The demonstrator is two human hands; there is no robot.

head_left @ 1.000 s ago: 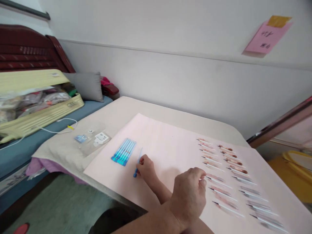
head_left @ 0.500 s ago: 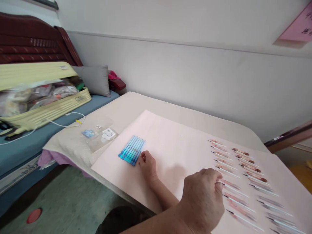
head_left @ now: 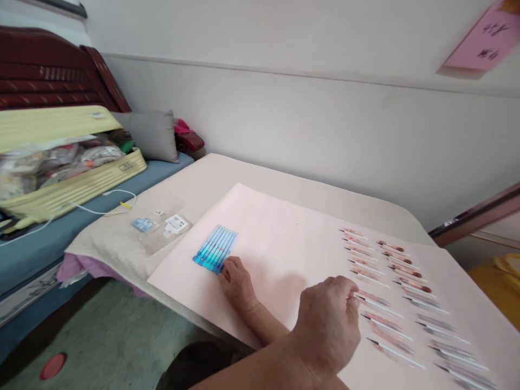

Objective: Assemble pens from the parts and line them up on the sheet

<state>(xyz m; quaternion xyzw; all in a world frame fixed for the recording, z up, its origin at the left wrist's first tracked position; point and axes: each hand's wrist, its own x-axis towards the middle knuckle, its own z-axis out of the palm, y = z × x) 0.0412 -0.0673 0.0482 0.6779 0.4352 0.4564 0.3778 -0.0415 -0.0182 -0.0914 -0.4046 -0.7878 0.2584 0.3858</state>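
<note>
At seven o'clock, touching blue pens (head_left: 214, 250), now all rowed together, with right hand (head_left: 237, 287). With left hand (head_left: 328, 320) toward five, cannot tell either grip.

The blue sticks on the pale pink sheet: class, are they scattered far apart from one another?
No, the blue sticks lie side by side in one close row, with the right hand at one end.

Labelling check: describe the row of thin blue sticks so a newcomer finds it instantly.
Along the white wall runs a beige-covered surface, and on it lies a large pale-pink sheet. Near the sheet's left edge is the row of thin blue sticks. Unlike the slim, dark-tipped white sticks further right, these are blue and closely packed.
</note>
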